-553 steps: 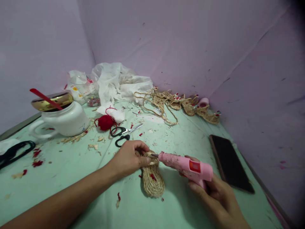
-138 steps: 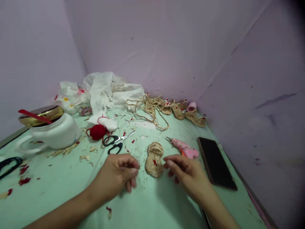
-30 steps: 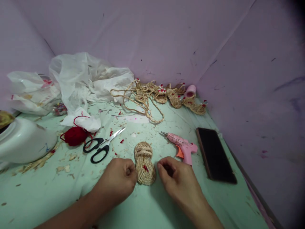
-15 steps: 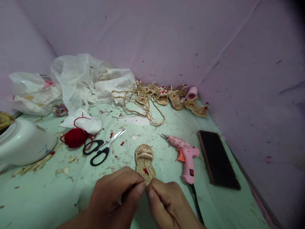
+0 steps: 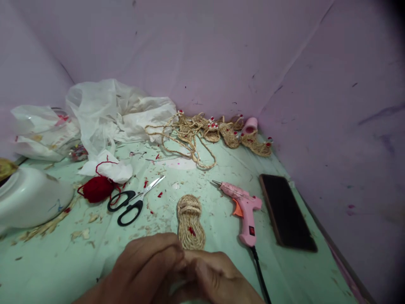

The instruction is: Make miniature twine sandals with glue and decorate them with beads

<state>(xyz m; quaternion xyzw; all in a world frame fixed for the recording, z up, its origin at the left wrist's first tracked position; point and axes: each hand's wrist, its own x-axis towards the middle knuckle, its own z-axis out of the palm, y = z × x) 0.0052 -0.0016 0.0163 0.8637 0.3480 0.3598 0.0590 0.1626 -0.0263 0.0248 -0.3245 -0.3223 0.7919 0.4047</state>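
Drew left hand (image 5: 148,264) and right hand (image 5: 223,276) in from either side of the braided straw slipper (image 5: 190,221) to bottom centre since a second ago, with fingers together; cannot tell of anything held between. See slipper at lower centre, just beyond the fingers; cannot tell if touching. Rests on pale green tablecloth (image 5: 221,234) littered with straw scraps (image 5: 80,233), below purple walls (image 5: 209,50). Points strapped end toward frame top, with long axis nearly vertical.
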